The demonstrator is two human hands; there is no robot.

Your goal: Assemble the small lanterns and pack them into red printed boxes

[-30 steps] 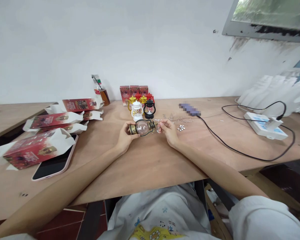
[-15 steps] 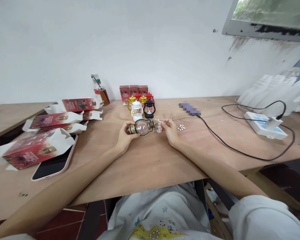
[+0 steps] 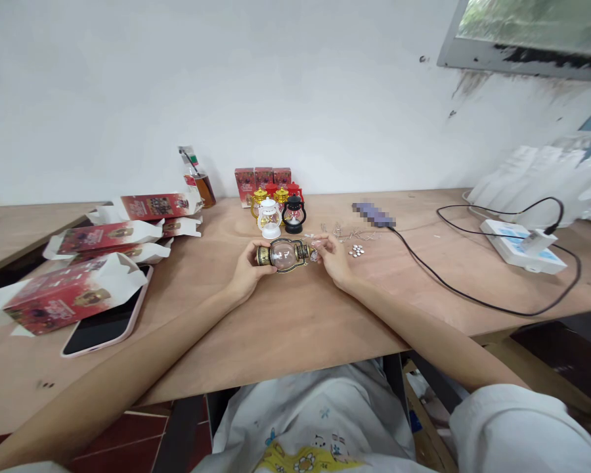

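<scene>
A small bronze-coloured toy lantern with a clear globe lies on its side above the table, its top pointing right. My left hand is closed around its base. Fingers of my right hand are pinched at the lantern's top end; what they hold there is too small to make out. Just behind stand a white lantern and a black lantern, with gold lanterns and red ones farther back. To the right of my right hand lie several button cells and thin clear pieces.
Opened red boxes lie at the left, one over a phone. Small red boxes and a bottle of brown liquid stand by the wall. A black cable runs to a power strip at the right.
The lantern has shifted slightly to the right and turned a little, so its globe and handle face me more. Both hands keep nearly the same places.
</scene>
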